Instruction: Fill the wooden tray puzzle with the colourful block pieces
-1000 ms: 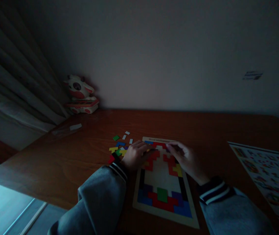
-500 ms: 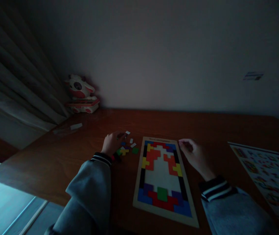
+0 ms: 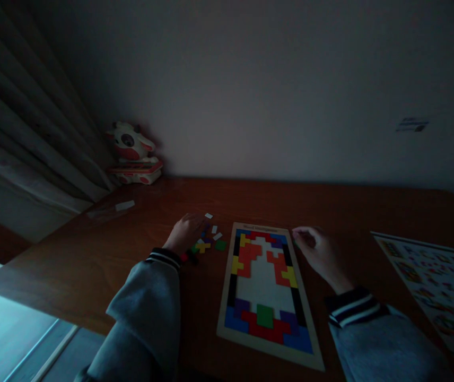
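Observation:
A wooden puzzle tray [image 3: 230, 323] lies on the table, partly filled with coloured block pieces around a bare pale middle. Left of it is a small pile of loose pieces, among them a yellow piece [image 3: 202, 248], a green piece [image 3: 220, 245] and several white ones. My left hand [image 3: 183, 233] rests over the pile's left side, fingers stretched out; its fingertips are dim against the pieces. By the tray's upper right corner, my right hand [image 3: 317, 252] has thumb and fingertips brought together in a pinch. Whatever may be between those fingertips is too small to name.
A printed sheet with coloured pictures [image 3: 434, 286] lies at the right of the wooden table [image 3: 290, 204]. A cow-shaped toy [image 3: 133, 154] stands at the back left, near a curtain [image 3: 32, 116]. A white strip [image 3: 124, 205] lies in front of the toy.
My left hand has shifted slightly and its fingers have straightened out over the loose pieces. The right hand stays almost still by the tray's corner.

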The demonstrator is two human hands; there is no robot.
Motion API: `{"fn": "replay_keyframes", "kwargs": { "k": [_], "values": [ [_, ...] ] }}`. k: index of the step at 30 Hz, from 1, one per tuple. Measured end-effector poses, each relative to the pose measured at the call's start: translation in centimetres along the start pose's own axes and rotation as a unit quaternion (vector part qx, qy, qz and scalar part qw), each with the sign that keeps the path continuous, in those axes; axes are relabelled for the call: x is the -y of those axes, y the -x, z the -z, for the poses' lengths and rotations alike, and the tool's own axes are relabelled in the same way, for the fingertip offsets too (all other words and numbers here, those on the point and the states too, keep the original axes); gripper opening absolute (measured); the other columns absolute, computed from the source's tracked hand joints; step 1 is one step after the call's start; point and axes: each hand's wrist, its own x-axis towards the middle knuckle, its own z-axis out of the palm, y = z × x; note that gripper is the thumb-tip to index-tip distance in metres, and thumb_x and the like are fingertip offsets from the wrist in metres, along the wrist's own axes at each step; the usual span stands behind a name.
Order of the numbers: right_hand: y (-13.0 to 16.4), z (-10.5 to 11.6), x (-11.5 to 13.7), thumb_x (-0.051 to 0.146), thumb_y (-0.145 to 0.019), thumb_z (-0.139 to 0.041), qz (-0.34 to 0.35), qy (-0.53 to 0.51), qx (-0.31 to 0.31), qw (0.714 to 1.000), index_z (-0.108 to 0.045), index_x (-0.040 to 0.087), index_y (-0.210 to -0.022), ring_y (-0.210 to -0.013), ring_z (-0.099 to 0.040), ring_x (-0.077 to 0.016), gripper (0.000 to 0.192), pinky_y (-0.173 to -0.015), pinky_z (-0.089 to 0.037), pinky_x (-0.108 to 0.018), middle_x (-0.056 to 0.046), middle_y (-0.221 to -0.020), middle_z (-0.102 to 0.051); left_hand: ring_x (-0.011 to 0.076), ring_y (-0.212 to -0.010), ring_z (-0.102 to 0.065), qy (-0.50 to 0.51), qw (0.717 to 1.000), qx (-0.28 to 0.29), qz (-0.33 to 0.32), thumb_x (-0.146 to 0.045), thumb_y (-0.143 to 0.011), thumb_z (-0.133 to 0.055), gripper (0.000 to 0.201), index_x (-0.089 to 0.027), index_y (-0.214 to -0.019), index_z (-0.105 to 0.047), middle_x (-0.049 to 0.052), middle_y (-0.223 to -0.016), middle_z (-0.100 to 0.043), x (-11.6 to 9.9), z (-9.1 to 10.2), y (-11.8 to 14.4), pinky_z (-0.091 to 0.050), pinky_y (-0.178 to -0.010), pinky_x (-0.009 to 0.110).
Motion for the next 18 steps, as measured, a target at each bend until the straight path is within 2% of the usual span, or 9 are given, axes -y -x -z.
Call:
{"fn": "replay_keyframes", "kwargs": {
  "k": [2,4,6,11,18],
  "values": [
    [-0.1,0.2,-0.4,0.046,-0.087,-0.049,0.009,0.005,0.011,1.0,-0.066,0.022,-0.09,-0.09,-0.065,-0.0262,0.029,-0.081,-0.05,-0.043,-0.01,-0.095,-0.07,0.0191,-0.092,-0.066,0.025,0.997,0.061,-0.04,-0.036,-0.097,-0.045,0.03,-0.023,-0.09,-0.072,0.005,-0.093,-0.072,-0.2,0.8,0.4,-0.049,-0.085,0.029],
    [-0.2,0.4,-0.9,0.045,-0.087,-0.05,0.019,0.011,0.01,1.0,-0.066,0.022,-0.091,-0.091,-0.065,-0.0263,0.028,-0.083,-0.05,-0.044,-0.01,-0.095,-0.07,0.0194,-0.092,-0.067,0.042,0.993,0.105,-0.042,-0.043,-0.09,-0.056,0.024,-0.025,-0.092,-0.073,0.004,-0.097,-0.073,-0.1,1.5,0.8,-0.05,-0.082,0.027],
    [-0.4,0.7,-1.5,0.046,-0.087,-0.05,0.02,0.017,0.001,1.0,-0.066,0.022,-0.091,-0.091,-0.065,-0.0264,0.029,-0.083,-0.05,-0.044,-0.01,-0.096,-0.07,0.0192,-0.089,-0.068,0.054,0.99,0.128,-0.03,-0.048,-0.082,-0.065,0.027,-0.026,-0.095,-0.073,0.003,-0.099,-0.072,0.3,2.1,1.2,-0.05,-0.079,0.026],
    [-0.6,1.1,-2.1,0.047,-0.088,-0.049,0.01,0.032,-0.004,0.999,-0.066,0.022,-0.092,-0.089,-0.065,-0.0265,0.03,-0.082,-0.05,-0.045,-0.01,-0.097,-0.069,0.0186,-0.09,-0.068,0.092,0.984,0.152,-0.019,-0.049,-0.074,-0.072,0.036,-0.028,-0.104,-0.072,0.001,-0.102,-0.073,1.3,2.4,1.7,-0.051,-0.08,0.025],
    [-0.6,1.0,-1.9,0.045,-0.087,-0.05,0.012,0.028,-0.001,1.0,-0.066,0.021,-0.092,-0.086,-0.065,-0.0258,0.03,-0.079,-0.051,-0.044,-0.011,-0.096,-0.069,0.0159,-0.083,-0.067,0.124,0.981,0.15,-0.008,-0.037,-0.079,-0.068,0.029,-0.029,-0.106,-0.071,0.0,-0.096,-0.073,0.6,2.1,1.7,-0.051,-0.075,0.024]
  ]
}}
